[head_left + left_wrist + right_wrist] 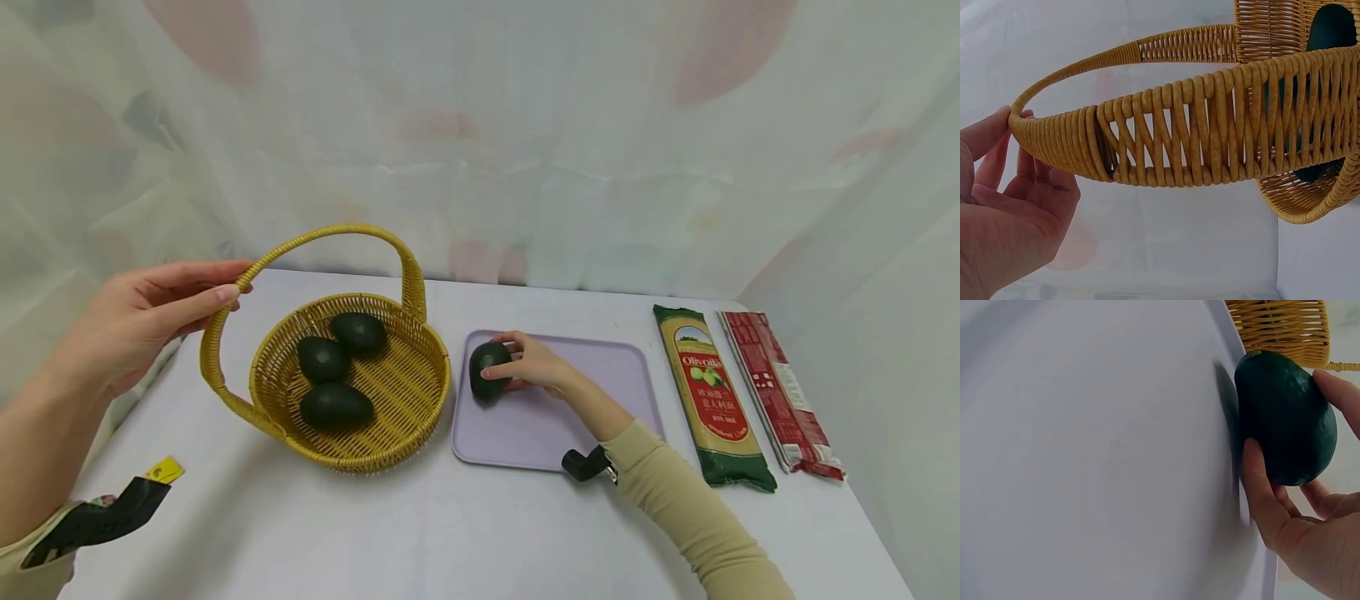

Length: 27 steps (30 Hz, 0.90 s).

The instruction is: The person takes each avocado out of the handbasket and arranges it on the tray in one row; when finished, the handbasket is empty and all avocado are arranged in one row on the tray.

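My left hand (161, 312) pinches the handle (336, 231) of a round yellow wicker basket (432, 417) between thumb and fingers. Inside the basket lie three dark green avocados, one at the back (358, 334), one in the middle (323, 360) and one at the front (337, 406). To the right, my right hand (536, 364) grips another avocado (487, 367) over the left end of a pale purple tray (577, 354). The right wrist view shows fingers and thumb on both sides of that avocado (1285, 419), close to the tray's rim (1225, 328).
A green and gold Olivoila pasta packet (712, 392) lies right of the tray, with a red packet (780, 392) beside it. A small yellow object (165, 470) sits at the table's left. A patterned curtain (525, 150) hangs behind the white table (420, 533).
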Available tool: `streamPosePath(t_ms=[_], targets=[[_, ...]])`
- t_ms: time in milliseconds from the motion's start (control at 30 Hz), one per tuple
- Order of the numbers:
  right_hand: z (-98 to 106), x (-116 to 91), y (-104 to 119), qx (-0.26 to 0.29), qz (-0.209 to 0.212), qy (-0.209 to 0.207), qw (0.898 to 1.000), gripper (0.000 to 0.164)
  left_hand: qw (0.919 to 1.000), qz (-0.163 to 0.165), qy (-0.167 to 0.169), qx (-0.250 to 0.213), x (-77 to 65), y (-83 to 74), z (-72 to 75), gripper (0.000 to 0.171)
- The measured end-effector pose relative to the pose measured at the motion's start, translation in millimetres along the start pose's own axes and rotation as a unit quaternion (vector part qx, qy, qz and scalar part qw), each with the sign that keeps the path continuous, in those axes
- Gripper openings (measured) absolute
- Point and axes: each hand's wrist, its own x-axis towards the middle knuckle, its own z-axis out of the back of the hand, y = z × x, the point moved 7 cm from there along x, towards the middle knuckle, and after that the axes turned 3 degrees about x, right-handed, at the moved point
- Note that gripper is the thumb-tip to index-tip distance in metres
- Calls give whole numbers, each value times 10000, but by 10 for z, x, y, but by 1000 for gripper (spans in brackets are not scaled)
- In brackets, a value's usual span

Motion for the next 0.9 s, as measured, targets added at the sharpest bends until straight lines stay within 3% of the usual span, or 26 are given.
streamPosePath(t_ms=[900], targets=[[-10, -62, 108, -948, 467, 228, 9941, 75, 9999, 59, 76, -109, -6, 1, -6, 33]])
